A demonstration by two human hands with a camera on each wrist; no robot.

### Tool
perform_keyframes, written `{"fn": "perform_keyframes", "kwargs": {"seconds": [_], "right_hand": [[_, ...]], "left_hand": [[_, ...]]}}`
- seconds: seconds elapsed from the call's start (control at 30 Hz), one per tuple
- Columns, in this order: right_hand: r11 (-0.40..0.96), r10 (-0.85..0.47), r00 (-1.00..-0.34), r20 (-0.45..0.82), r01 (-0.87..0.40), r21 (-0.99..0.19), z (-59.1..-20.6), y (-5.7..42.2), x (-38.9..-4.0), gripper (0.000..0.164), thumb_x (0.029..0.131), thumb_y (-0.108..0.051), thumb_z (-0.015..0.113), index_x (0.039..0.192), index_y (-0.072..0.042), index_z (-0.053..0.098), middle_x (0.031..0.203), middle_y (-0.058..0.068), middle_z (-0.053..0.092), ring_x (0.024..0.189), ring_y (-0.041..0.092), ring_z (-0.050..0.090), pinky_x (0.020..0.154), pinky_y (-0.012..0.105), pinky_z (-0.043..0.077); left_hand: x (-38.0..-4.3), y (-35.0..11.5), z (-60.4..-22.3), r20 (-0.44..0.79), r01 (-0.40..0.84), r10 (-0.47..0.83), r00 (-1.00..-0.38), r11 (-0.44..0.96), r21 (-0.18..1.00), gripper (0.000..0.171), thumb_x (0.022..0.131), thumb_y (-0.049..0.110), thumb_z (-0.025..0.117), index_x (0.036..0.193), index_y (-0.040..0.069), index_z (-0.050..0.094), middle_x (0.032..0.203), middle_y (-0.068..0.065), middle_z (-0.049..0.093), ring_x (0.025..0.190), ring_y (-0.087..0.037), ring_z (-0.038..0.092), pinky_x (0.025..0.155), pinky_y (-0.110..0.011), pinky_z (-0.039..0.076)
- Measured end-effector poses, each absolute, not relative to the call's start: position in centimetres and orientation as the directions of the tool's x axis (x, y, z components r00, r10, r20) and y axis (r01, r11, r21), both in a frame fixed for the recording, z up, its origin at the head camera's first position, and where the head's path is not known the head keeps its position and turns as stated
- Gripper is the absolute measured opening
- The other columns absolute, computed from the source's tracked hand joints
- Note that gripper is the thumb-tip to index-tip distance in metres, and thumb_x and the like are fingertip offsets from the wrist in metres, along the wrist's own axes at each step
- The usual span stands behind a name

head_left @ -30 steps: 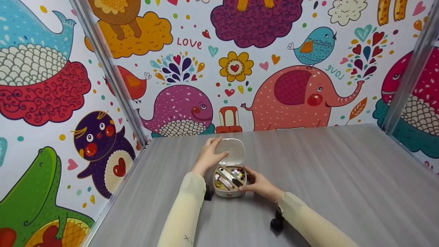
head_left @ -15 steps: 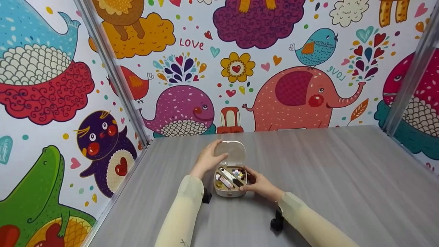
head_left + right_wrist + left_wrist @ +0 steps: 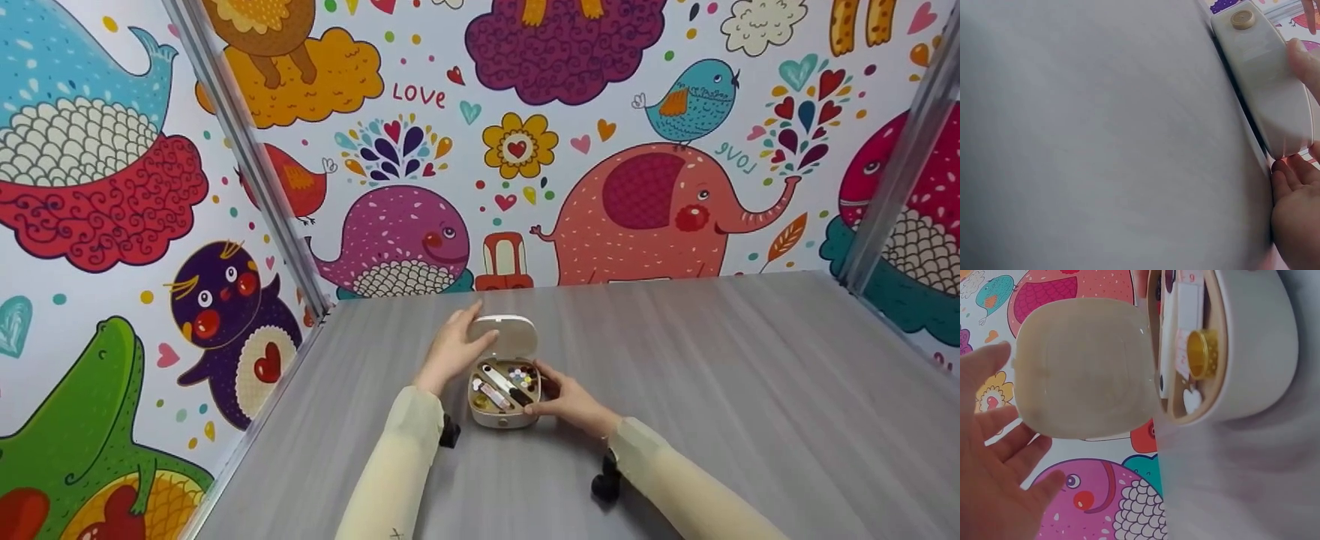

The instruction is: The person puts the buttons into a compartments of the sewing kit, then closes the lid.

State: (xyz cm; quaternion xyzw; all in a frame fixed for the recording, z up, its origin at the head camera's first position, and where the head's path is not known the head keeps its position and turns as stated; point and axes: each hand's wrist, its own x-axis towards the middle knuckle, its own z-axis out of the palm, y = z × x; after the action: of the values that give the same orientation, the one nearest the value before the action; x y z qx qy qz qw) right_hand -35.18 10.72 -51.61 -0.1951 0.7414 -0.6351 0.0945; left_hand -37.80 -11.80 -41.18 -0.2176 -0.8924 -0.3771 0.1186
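A white sewing kit box (image 3: pixel 504 421) stands on the table with its rounded lid (image 3: pixel 514 335) raised. Inside lie a gold thimble (image 3: pixel 1203 354), a folded tape measure (image 3: pixel 1189 306), a white and black tool (image 3: pixel 506 384) and a cluster of small coloured pieces (image 3: pixel 523 376). At the lid's left edge is my left hand (image 3: pixel 453 349), its fingers extended and spread, fingertips by the rim. My right hand (image 3: pixel 571 405) holds the box's right side, with the thumb at the front right rim and the fingers round the side, partly hidden.
A grey wood-grain table (image 3: pixel 675 375) carries the box. Behind it rises a cartoon-printed wall (image 3: pixel 600 97), with another printed panel (image 3: pixel 97 300) on the left. Metal posts (image 3: pixel 240 150) edge the panels.
The lid has tipped somewhat forward, its top edge lower than before. My left hand stays beside the lid; my right hand keeps its hold on the box.
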Motion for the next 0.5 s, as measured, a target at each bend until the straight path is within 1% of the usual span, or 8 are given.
{"fn": "perform_keyframes", "kwargs": {"seconds": [0.1,0.17,0.27,0.33,0.43,0.5], "right_hand": [[0.109,-0.416,-0.904,0.103,-0.162,-0.981,-51.5,10.68,-35.24,0.095,0.081,-0.01,0.079,0.152,0.005,0.017,0.152,0.028,0.026,0.138,0.04,0.03,0.109,0.049,0.031],[0.109,-0.414,-0.905,0.096,-0.154,-0.982,-51.43,10.67,-35.24,0.095,0.081,-0.01,0.079,0.152,0.004,0.017,0.153,0.028,0.025,0.138,0.04,0.029,0.109,0.049,0.031],[0.12,-0.405,-0.91,0.093,-0.153,-0.981,-51.34,10.65,-35.24,0.096,0.08,-0.012,0.08,0.152,0.005,0.018,0.153,0.027,0.025,0.139,0.04,0.028,0.11,0.049,0.029],[0.122,-0.401,-0.911,0.093,-0.154,-0.98,-51.3,10.62,-35.21,0.096,0.08,-0.012,0.08,0.152,0.005,0.018,0.153,0.027,0.025,0.139,0.04,0.028,0.111,0.049,0.028],[0.131,-0.393,-0.915,0.096,-0.159,-0.979,-51.36,10.61,-35.13,0.097,0.079,-0.012,0.08,0.151,0.005,0.018,0.152,0.027,0.027,0.139,0.04,0.029,0.111,0.049,0.028],[0.128,-0.39,-0.916,0.097,-0.159,-0.979,-51.43,10.6,-35.05,0.096,0.079,-0.011,0.08,0.151,0.005,0.019,0.152,0.027,0.028,0.138,0.041,0.029,0.111,0.049,0.028]], "left_hand": [[-37.87,-11.82,-41.22,0.391,0.49,0.302,-0.87,0.618,0.614,0.061,0.094,0.032,0.063,0.141,-0.002,0.046,0.122,-0.019,0.057,0.114,-0.033,0.055,0.1,-0.048,0.042],[-37.87,-11.81,-41.3,0.388,0.487,0.3,-0.872,0.615,0.62,0.053,0.096,0.032,0.061,0.137,-0.001,0.053,0.117,-0.016,0.058,0.109,-0.03,0.056,0.098,-0.047,0.044],[-37.81,-11.72,-41.4,0.379,0.477,0.293,-0.878,0.61,0.633,0.042,0.098,0.031,0.058,0.127,0.002,0.063,0.112,-0.012,0.058,0.104,-0.027,0.057,0.095,-0.045,0.045],[-37.73,-11.75,-41.47,0.382,0.48,0.293,-0.876,0.606,0.634,0.037,0.099,0.031,0.056,0.119,0.002,0.068,0.108,-0.011,0.058,0.1,-0.027,0.058,0.093,-0.045,0.047],[-37.59,-11.93,-41.67,0.376,0.483,0.305,-0.875,0.599,0.638,0.033,0.099,0.03,0.057,0.111,0.003,0.071,0.107,-0.011,0.059,0.1,-0.028,0.058,0.092,-0.046,0.047],[-37.41,-12.16,-41.85,0.345,0.471,0.321,-0.882,0.587,0.659,0.029,0.098,0.028,0.058,0.106,0.004,0.072,0.111,-0.012,0.059,0.104,-0.029,0.058,0.095,-0.048,0.045]]}}
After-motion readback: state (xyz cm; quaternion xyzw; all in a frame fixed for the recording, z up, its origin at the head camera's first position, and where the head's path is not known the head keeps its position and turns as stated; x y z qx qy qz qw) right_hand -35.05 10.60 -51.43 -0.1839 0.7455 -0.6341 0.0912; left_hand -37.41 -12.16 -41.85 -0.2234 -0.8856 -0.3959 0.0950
